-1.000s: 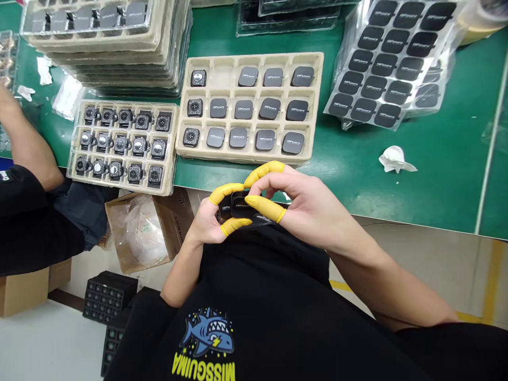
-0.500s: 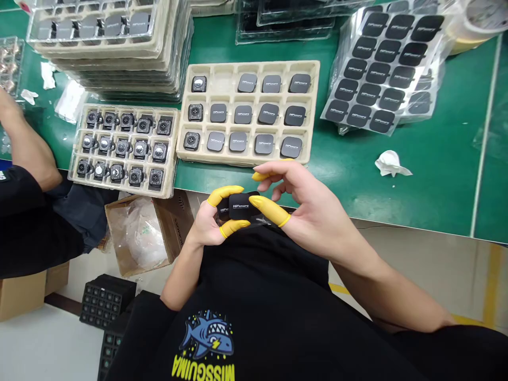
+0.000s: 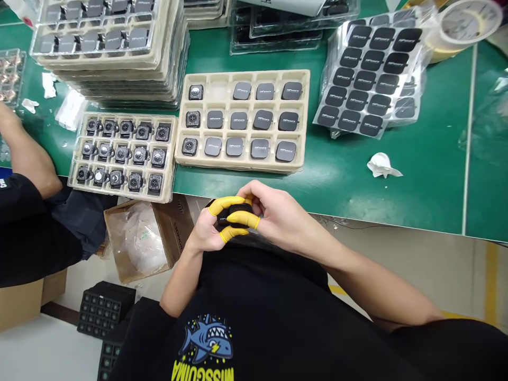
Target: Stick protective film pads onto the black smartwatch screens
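Just in front of the table edge, both my hands hold a black square smartwatch body (image 3: 240,208) with a dark face. Beside it, partly behind my fingers, a second black piece (image 3: 223,218) shows part of a HiFuture print. My left hand (image 3: 210,228) is closed on the watch from the left, its finger and thumb in yellow finger cots. My right hand (image 3: 273,211) pinches it from the right, the yellow-covered thumb across its front; the other fingertips are partly hidden. Beyond them lies a beige tray (image 3: 238,165) of black squares marked HiFuture and several sensor-side-up watches.
A second tray (image 3: 119,190) of watches lies to the left, below a tall tray stack (image 3: 130,79). Sheets of black HiFuture stickers (image 3: 357,100), a tape roll (image 3: 470,21) and crumpled paper (image 3: 383,165) are at right. A co-worker's arm (image 3: 29,143) rests at far left.
My right hand has moved left and closed in on the watch, its fingers now curled behind it. The print on its face is now mostly covered. The view has shifted slightly.
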A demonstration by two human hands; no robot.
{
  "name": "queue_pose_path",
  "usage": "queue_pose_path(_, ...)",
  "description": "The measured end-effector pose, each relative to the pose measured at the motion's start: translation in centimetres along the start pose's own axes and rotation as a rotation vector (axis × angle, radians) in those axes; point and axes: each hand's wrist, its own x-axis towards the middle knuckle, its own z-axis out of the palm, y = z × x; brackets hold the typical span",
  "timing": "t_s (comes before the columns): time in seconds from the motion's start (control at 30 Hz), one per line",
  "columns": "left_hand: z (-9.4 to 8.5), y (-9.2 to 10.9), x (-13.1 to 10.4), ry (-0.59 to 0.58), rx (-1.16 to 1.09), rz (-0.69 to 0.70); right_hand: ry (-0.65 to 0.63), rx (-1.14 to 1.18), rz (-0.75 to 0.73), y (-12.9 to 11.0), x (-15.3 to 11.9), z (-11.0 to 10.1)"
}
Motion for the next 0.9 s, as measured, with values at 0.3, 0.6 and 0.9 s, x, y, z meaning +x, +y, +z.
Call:
queue_pose_path(0.3,0.2,1.3,0.1,0.077,-0.003,-0.202,0.037,-0.018,-0.041,1.0,0.9,0.5)
queue_pose_path(0.6,-1.3,2.7,-0.8,0.287,0.006,-0.448,0.238,-0.252,-0.373,0.8,9.2,-3.8)
queue_pose_path(0.9,-2.1,2.5,-4.0,0.357,0.045,-0.438,0.317,-0.708,-0.112,2.6,28.6,-7.8)
